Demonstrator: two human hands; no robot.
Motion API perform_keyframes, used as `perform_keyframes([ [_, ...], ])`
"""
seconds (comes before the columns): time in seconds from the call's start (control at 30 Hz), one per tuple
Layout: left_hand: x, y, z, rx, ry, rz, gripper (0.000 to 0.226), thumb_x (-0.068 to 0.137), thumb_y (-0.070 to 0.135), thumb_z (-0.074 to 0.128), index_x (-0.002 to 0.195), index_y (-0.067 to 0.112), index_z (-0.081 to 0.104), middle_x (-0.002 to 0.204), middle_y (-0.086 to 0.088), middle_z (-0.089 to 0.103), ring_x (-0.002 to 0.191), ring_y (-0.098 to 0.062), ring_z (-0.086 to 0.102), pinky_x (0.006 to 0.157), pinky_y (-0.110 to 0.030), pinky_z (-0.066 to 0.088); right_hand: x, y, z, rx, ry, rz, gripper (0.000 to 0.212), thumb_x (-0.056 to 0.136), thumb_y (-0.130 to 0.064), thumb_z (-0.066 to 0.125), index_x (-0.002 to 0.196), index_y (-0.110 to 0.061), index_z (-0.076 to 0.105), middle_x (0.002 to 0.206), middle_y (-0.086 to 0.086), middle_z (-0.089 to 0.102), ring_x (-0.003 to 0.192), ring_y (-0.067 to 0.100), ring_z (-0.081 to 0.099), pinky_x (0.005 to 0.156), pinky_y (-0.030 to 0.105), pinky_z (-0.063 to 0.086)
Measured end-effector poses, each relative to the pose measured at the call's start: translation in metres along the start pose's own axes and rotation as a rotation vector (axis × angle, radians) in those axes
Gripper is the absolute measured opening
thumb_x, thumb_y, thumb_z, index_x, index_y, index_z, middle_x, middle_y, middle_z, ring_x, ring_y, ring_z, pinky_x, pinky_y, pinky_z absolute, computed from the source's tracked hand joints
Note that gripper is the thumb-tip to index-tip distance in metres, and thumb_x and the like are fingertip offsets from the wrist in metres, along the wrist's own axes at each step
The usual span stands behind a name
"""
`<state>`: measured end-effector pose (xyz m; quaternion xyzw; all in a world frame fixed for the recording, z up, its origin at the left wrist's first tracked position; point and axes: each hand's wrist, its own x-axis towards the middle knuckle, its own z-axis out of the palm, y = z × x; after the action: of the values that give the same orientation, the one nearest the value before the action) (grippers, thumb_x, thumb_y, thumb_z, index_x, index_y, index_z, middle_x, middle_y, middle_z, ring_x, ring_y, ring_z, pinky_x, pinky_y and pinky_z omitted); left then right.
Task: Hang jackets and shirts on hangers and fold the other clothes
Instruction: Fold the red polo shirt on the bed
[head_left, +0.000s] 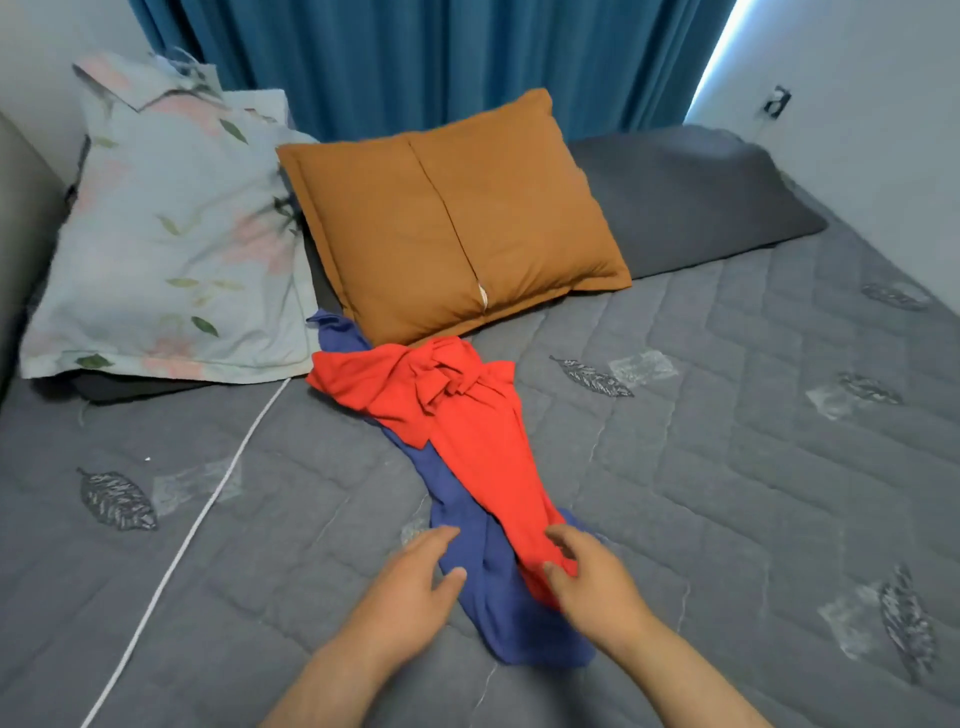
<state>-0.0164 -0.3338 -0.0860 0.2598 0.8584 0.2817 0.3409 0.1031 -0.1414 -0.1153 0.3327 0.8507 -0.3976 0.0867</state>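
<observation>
Soft, slightly blurred, daylight glaring past the curtain (415, 57).

Crumpled red garment (457, 415) lying across a rumpled blue garment (493, 587), both stretched lengthwise

Red garment (467, 436) over blue garment (483, 571) on bed (727, 467); right hand (587, 577) pinching red hem, left hand (415, 577) relaxed, touching blue.
</observation>
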Motion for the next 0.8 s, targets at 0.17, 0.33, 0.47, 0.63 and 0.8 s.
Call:
perform_keyframes([
  [0.17,0.101,-0.017,0.047,0.144,-0.053,0.159,0.050,0.096,0.018,0.054,0.144,0.020,0.042,0.153,0.004,0.037,0.140,-0.008,0.034,0.106,-0.009,0.017,0.052,0.045,0.058,-0.082,0.020,-0.043,0.044,0.089,-0.015,0.054,0.133,-0.011,0.054,0.133,0.007,0.053,0.124,0.024,0.047,0.106,0.024,0.027],
  [0.33,0.165,-0.032,0.093,0.385,-0.201,0.262,0.064,0.091,0.014,0.057,0.149,0.025,0.033,0.161,-0.004,0.016,0.142,-0.024,0.028,0.116,-0.023,0.016,0.065,0.087,0.098,0.141,0.089,0.059,0.044,0.079,-0.006,0.068,0.121,-0.015,0.061,0.114,0.000,0.058,0.105,0.014,0.054,0.093,0.007,0.032],
  [0.47,0.185,-0.041,0.106,0.539,-0.088,0.285,0.068,0.086,0.022,0.062,0.147,0.032,0.035,0.151,0.000,0.028,0.122,-0.027,0.040,0.108,-0.034,0.035,0.079,0.095,0.101,0.375,0.166,0.151,0.037,0.074,0.006,0.072,0.092,-0.023,0.057,0.087,-0.004,0.054,0.076,0.006,0.051,0.073,0.007,0.040],
  [0.63,0.186,-0.040,0.102,0.557,-0.030,0.369,0.035,0.087,0.024,0.058,0.121,0.025,0.066,0.128,-0.004,0.052,0.104,-0.032,0.051,0.089,-0.043,0.049,0.077,0.092,0.072,0.550,0.065,0.230,0.025,0.086,-0.006,0.069,0.071,-0.026,0.064,0.074,-0.011,0.064,0.070,0.001,0.055,0.071,0.011,0.042],
  [0.8,0.163,-0.005,0.067,0.617,0.103,0.551,0.035,0.078,0.046,0.044,0.082,0.031,0.076,0.098,0.009,0.070,0.093,-0.024,0.064,0.082,-0.043,0.051,0.055,0.061,0.018,0.655,0.050,0.198,0.027,0.093,-0.009,0.060,0.068,-0.019,0.059,0.059,-0.009,0.055,0.053,0.003,0.044,0.056,0.020,0.036],
])
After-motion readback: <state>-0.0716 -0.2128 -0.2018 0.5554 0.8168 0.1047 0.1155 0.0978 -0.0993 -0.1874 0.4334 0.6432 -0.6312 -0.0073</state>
